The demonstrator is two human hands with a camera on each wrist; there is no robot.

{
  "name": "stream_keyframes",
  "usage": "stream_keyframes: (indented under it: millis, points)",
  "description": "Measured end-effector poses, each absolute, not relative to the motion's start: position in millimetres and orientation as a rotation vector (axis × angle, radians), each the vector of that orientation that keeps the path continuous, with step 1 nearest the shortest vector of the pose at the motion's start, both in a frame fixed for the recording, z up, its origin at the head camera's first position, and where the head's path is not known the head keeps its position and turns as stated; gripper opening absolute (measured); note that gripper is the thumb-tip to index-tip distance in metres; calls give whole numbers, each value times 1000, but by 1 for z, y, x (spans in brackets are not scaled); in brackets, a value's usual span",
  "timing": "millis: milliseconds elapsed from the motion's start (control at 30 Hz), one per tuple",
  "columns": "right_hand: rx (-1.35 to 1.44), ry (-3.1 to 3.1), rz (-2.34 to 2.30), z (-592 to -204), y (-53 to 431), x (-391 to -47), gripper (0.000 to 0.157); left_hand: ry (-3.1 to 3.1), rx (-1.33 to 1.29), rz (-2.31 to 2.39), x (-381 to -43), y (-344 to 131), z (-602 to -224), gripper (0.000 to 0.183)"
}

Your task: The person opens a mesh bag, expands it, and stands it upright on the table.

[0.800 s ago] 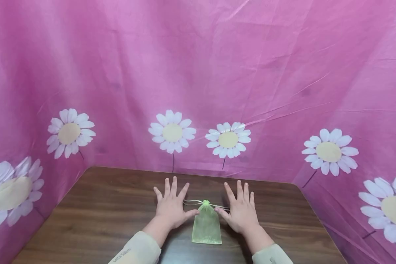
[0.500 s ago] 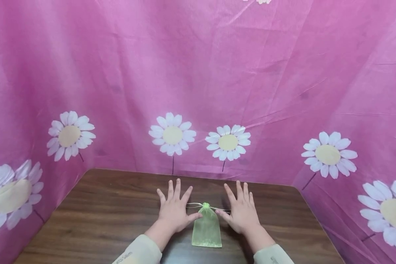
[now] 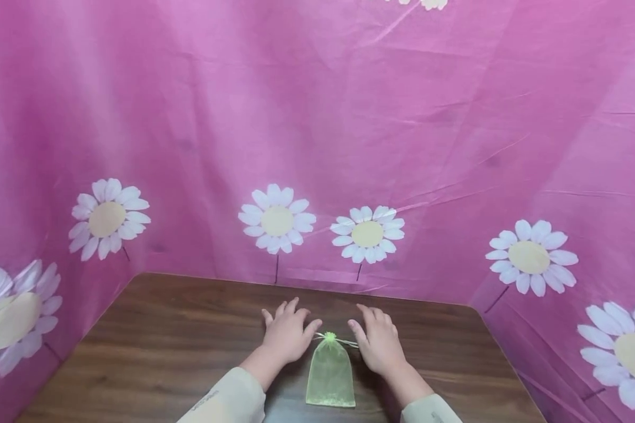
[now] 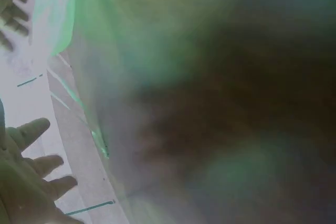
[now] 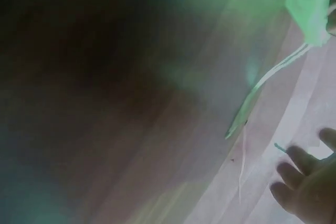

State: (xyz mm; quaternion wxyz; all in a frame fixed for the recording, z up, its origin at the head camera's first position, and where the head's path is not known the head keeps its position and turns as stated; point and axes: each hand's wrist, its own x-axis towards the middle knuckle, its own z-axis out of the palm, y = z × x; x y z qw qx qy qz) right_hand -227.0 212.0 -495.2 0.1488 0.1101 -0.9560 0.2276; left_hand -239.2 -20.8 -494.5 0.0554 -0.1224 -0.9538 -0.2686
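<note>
On the table lies a small pale green sheer drawstring pouch [image 3: 330, 376], its gathered neck pointing away from me. Thin drawstrings [image 3: 348, 342] spread out to both sides of the neck. My left hand [image 3: 287, 336] is left of the neck, its thumb near the left string; whether it touches the string I cannot tell. To the right, my right hand [image 3: 379, 342] has loosely bent fingers and holds nothing visible. In the left wrist view the left hand [image 4: 31, 182] appears with spread fingers. The right wrist view shows the string [image 5: 257, 87] apart from the right hand [image 5: 310, 187].
The dark wood-grain table [image 3: 164, 341] has rounded far corners. Behind and beside it hangs a pink cloth [image 3: 317, 117] printed with white daisies. Light sleeves [image 3: 233, 396] cover both forearms.
Both hands, spread flat before, have drawn their fingers in and bent them. The left thumb has moved from over the pouch to beside its neck. The view has tilted slightly up.
</note>
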Motion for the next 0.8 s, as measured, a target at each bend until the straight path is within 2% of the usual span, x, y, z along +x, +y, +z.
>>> stream_keyframes:
  millis: [167,333,800]
  points:
    - [284,-2825,879,-492,206,-233,26,-2889,-393,-944,-248,-13,-487,21]
    - [296,-2833,1049,-490,203,-240,7,-2906,-403,-1012,-255,-7,-487,13]
    - [330,-2881,1165,-501,200,-247,11,-3007,-323,-1057,-256,4,-492,16]
